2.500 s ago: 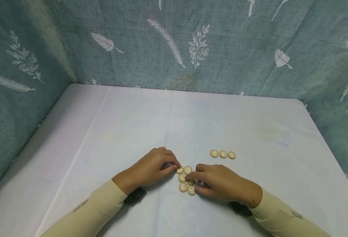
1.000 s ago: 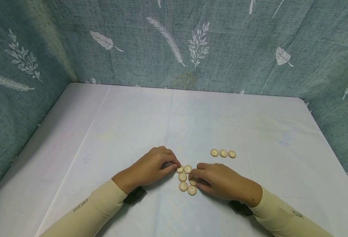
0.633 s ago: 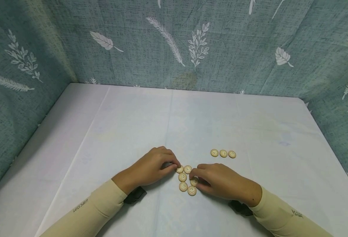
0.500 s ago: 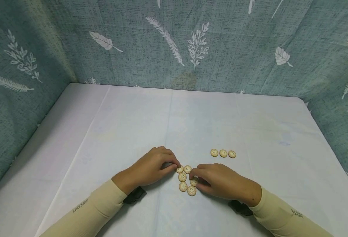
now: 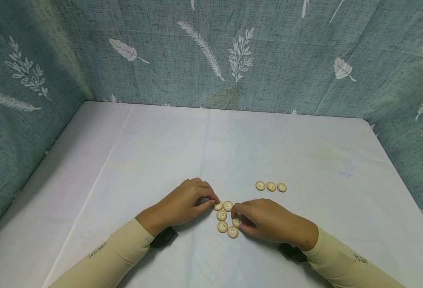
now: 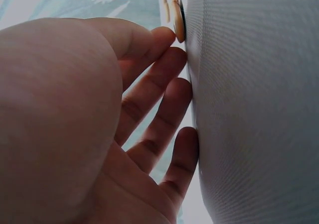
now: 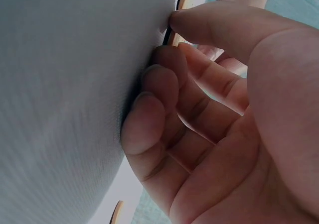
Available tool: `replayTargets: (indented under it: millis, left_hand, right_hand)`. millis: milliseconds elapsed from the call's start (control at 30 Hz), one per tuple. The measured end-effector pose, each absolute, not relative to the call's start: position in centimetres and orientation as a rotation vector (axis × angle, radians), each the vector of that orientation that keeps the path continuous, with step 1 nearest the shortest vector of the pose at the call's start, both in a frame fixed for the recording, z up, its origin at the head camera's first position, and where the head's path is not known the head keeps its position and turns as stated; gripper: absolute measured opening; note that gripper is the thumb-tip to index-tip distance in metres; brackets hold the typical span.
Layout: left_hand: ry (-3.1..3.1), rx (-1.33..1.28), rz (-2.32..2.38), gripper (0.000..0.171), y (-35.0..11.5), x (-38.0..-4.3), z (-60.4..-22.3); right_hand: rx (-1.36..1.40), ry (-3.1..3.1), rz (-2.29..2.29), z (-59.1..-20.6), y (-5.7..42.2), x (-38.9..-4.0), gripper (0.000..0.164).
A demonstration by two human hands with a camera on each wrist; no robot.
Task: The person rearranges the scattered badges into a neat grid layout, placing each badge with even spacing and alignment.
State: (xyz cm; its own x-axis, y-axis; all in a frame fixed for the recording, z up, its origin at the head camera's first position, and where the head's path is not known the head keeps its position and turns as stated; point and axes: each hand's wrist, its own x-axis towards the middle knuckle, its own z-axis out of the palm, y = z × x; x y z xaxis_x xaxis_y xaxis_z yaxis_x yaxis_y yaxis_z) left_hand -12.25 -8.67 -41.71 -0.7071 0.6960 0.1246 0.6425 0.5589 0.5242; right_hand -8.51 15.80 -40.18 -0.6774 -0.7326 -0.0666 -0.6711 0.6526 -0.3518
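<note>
Several round, pale wooden buttons with small holes lie in a cluster between the hands in the head view. The left hand (image 5: 191, 203) has its thumb and index finger at the edge of the top-left wooden button (image 5: 219, 206); its other fingers rest on the table in the left wrist view. The right hand (image 5: 263, 220) pinches a wooden button (image 5: 237, 223) between thumb and index finger on the cluster's right side. Its remaining fingers curl against the cloth in the right wrist view. Beside it lie the top-right button (image 5: 228, 206), middle-left button (image 5: 221, 215), and bottom-right button (image 5: 233, 232).
A row of three more wooden buttons (image 5: 271, 186) lies beyond the right hand. White cloth (image 5: 154, 148) covers the table, and a green leaf-patterned curtain (image 5: 204, 56) stands along its back and sides. Each wrist wears a dark camera (image 5: 164, 237).
The right hand's index finger has drawn back from over the middle buttons, and the button under it has slid right, leaving a gap beside the middle-left one. The left hand stays in place.
</note>
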Motion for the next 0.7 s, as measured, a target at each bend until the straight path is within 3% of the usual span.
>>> replayTargets:
  millis: [700]
  left_hand:
    - [2.683,1.158,0.849,0.013,-8.65,-12.32,-41.71]
  right_hand:
    - [-1.166,2.646,-0.441,-40.08,15.87,-8.47,0.012]
